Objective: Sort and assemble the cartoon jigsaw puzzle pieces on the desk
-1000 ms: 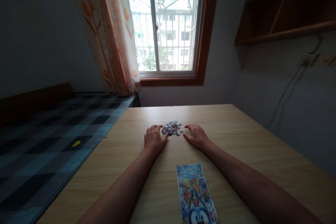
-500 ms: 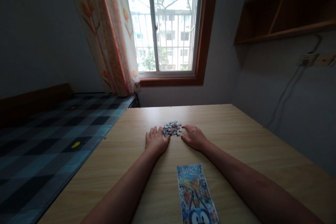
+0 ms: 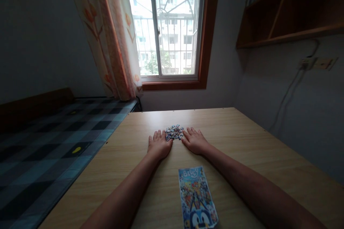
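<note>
A small heap of jigsaw puzzle pieces lies on the wooden table, between my two hands. My left hand rests palm down at the heap's left edge, fingers spread and the thumb by the nearest pieces. On the other side, my right hand lies flat with its fingers apart, the tips at the right edge of the heap. Neither hand grips anything. Closer to me, between my forearms, is a colourful "Bluey" picture box with a blue cartoon dog on it.
To the left of the table stands a bed with a checked cover. A window with a flowered curtain is beyond the table. At upper right a wooden shelf hangs above a wall socket with a cord.
My right hand's fingers have spread and flattened against the heap's right side. My left hand stays in place beside the pieces. The whole view has shifted slightly.
</note>
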The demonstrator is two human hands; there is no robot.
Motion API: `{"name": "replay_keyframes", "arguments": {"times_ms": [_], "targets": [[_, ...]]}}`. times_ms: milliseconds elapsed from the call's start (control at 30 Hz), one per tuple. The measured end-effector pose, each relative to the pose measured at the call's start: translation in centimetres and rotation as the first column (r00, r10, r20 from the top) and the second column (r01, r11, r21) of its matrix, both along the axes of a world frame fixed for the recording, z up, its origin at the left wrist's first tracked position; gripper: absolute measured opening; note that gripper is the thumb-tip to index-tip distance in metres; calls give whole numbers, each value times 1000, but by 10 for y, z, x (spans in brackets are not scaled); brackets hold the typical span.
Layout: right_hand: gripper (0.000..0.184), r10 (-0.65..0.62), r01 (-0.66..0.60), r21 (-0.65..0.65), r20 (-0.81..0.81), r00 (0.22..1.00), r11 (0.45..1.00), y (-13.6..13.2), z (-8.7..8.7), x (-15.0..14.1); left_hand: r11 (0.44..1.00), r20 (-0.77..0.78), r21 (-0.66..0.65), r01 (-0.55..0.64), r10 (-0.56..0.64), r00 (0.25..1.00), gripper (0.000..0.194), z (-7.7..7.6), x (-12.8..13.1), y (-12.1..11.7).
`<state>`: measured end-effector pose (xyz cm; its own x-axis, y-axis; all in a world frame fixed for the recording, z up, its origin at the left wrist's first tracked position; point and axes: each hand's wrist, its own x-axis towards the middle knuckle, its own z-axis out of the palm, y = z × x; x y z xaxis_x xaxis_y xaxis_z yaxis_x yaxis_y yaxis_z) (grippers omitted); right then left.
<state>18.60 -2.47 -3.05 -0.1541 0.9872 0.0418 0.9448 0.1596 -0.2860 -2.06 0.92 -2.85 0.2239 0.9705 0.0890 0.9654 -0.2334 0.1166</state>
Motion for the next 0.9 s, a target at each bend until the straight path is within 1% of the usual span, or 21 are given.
{"name": "replay_keyframes", "arguments": {"times_ms": [100,200,300,367,533,633,733,900], "targets": [[72,-14,14,2,-2,1000,1000,1,-1,0,1000,3,-5,6,-6,1000,77,2,0,0],[77,-32,32,0,-3,999,999,-1,-1,0,999,-5,-11,46,-46,999,79,3,-5,2],[81,-46,46,-2,-4,999,999,-4,0,3,995,-25,-24,98,-98,995,81,6,-22,11],[81,-45,45,-2,-5,999,999,-6,0,5,995,-47,-35,89,-90,995,81,8,-41,19],[80,-20,20,2,-16,1000,1000,-9,0,7,999,-132,-40,-32,26,991,77,16,-102,42],[80,-17,17,-4,-20,1000,1000,-8,0,7,995,-163,-40,-95,88,983,77,19,-130,54],[79,-5,5,-4,-22,1000,1000,-6,1,8,992,-153,-19,-126,122,981,76,19,-146,64],[79,33,-33,-2,-22,999,999,0,3,12,971,-100,21,-239,240,966,75,17,-150,78]]}}
